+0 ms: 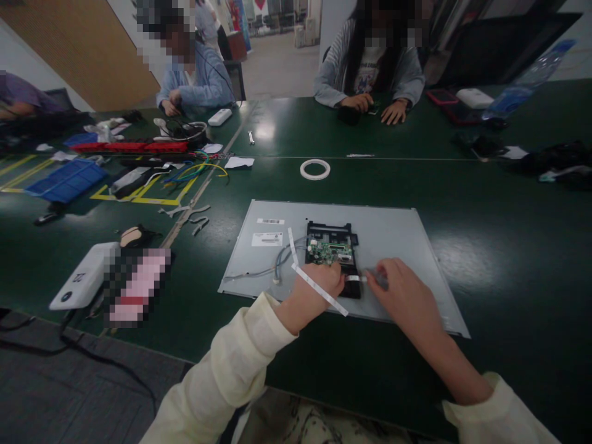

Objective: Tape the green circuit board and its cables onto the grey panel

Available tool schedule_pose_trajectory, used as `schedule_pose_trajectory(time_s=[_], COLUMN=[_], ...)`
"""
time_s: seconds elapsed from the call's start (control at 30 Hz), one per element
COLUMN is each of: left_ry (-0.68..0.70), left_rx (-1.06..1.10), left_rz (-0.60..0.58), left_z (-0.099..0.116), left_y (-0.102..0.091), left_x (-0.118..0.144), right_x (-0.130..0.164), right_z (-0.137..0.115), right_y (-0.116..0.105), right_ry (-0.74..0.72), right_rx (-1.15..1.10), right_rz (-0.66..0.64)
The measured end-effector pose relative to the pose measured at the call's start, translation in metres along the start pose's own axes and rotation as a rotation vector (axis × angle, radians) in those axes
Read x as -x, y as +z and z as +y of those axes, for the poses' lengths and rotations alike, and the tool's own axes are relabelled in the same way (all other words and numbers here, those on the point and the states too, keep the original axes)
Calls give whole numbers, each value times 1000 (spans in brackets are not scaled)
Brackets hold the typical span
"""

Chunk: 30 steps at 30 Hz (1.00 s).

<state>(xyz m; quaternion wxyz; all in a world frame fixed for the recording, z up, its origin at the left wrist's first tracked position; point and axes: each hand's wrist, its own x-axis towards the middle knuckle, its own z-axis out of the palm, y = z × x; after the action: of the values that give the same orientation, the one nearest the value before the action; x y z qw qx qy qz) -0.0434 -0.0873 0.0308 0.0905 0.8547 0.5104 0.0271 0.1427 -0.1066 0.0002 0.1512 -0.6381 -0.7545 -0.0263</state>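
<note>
While both hands, left [319,285] and right [401,295], pinch white tape strip [355,279], green circuit board [330,251] sits on grey panel [393,240]

Dim overhead light; glare on table [509,203]; edges warped.

Electronics assembly workshop: long dark green workbenches [485,203] with yellow floor-style marking tape [139,198], loose coloured wires [194,171], a tape roll [315,169], a blue parts tray [67,180], an opened panel with circuit board [330,251], co-workers seated opposite.
</note>
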Motion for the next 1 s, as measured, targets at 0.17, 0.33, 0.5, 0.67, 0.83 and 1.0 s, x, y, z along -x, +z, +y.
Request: schedule_pose_trajectory(time_s=[0.17,0.33,0.5,0.67,0.83,1.0], left_ry=[23,37,23,10,8,17], left_rx=[-44,-48,-51,-35,-21,-83], left_rz=[-11,-22,-10,-36,-2,57], left_z=[-6,-8,-8,-5,5,13], left_y=[-8,-8,-8,-13,-17,-20], left_x=[4,5,3,6,9,9], right_x=[1,2,2,7,15,18], right_z=[4,2,-4,-26,-40,-42], right_y=[-1,-3,-14,-28,-29,-28], right_ry=[17,-2,3,83,76,65], right_rx=[19,-43,-436,-847,-1176,-1272], right_rz=[15,27,38,-185,-558,-687])
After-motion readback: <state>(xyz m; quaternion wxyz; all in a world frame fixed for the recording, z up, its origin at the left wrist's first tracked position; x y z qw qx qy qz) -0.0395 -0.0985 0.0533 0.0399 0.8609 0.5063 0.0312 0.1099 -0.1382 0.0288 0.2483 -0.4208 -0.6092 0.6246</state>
